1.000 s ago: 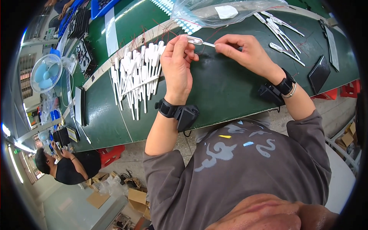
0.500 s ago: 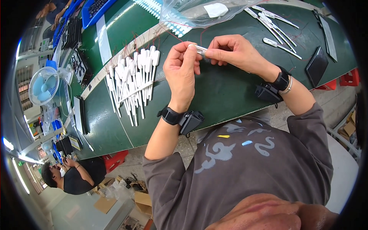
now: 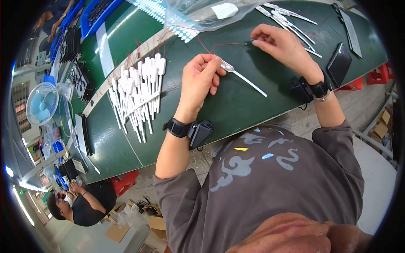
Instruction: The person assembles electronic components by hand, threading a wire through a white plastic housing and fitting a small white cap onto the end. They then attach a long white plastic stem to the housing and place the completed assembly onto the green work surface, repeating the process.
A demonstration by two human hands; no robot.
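Observation:
My left hand (image 3: 202,76) pinches the wide head of a white plastic stick (image 3: 249,83) between thumb and fingers. Its thin stem points down and to the right, over the green table. A thin red wire (image 3: 225,44) runs beside this head toward my right hand (image 3: 280,50). Thumb and forefinger of the right hand are closed at the wire's far end, on a small dark part (image 3: 247,43) that is mostly hidden. To the left lies a pile of similar white sticks (image 3: 141,84), heads pointing away from me, with red wires beyond them. More white sticks (image 3: 291,23) lie at the far right.
A clear plastic bag (image 3: 198,12) and a sheet with pale blue dots (image 3: 168,19) lie at the far side. A black phone-like slab (image 3: 339,63) rests at right. Further left are a blue bin (image 3: 99,17), a fan (image 3: 42,103) and a seated person (image 3: 90,202).
My right hand has moved away from my left, to the right, and the red wire now spans between them. The stick's stem has come into view below my left fingers.

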